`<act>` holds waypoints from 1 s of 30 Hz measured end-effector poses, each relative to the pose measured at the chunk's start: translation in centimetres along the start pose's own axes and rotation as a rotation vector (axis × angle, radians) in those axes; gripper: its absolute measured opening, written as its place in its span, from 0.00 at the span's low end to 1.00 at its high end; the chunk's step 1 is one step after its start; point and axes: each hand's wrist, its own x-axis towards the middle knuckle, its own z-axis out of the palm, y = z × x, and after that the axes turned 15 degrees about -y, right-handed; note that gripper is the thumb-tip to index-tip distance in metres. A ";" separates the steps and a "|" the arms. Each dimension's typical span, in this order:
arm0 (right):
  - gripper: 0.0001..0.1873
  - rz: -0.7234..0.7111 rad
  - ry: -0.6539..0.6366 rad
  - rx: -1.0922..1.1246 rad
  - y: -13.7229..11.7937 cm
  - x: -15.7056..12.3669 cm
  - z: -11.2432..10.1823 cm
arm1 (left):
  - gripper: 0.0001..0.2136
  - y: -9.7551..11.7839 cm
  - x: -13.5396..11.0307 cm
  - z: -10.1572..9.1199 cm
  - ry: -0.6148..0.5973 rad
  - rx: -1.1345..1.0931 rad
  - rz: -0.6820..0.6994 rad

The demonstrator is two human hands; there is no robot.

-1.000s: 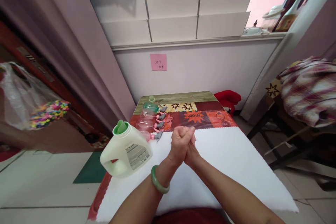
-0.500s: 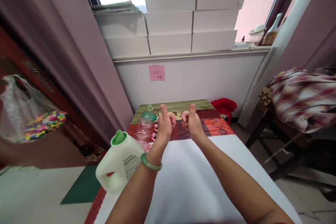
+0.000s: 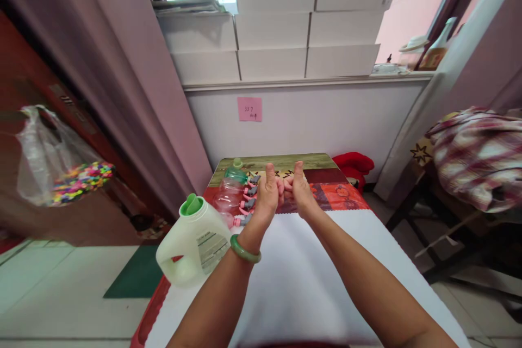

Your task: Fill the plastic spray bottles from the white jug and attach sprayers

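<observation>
My left hand (image 3: 268, 194) and my right hand (image 3: 300, 191) are raised side by side above the table, each curled into a fist with the thumb pointing up. Their knuckles touch or nearly touch, and neither holds anything. A green bangle (image 3: 244, 248) circles my left wrist. Just left of the left hand lie several clear spray bottles (image 3: 234, 196) with pink and grey trigger heads. A white detergent jug (image 3: 192, 242) with a green cap stands at the table's left edge. A white cloth (image 3: 302, 283) covers the near part of the table under my forearms.
The far part of the table has a patterned red and orange cover (image 3: 338, 193). White boxes (image 3: 277, 27) are stacked on the windowsill, a pink note (image 3: 249, 109) is stuck on the wall. A plastic bag of coloured beads (image 3: 61, 168) hangs left. A plaid cloth (image 3: 477, 147) lies on furniture at right.
One second ago my hands were clasped together low over the white cloth. They rose and separated into thumbs-up fists, and now the two fists have come together again.
</observation>
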 end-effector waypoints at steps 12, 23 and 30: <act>0.20 0.331 0.090 -0.323 14.9 -5.0 -1.5 | 0.23 -16.6 -12.5 0.7 -0.169 0.670 -0.114; 0.12 -0.177 -0.150 -0.944 18.4 1.2 6.5 | 0.32 -19.8 -13.0 1.4 -0.168 0.911 0.025; 0.21 -0.097 -0.303 -1.178 21.4 5.5 10.1 | 0.26 -20.8 -13.1 1.3 -0.126 0.921 0.115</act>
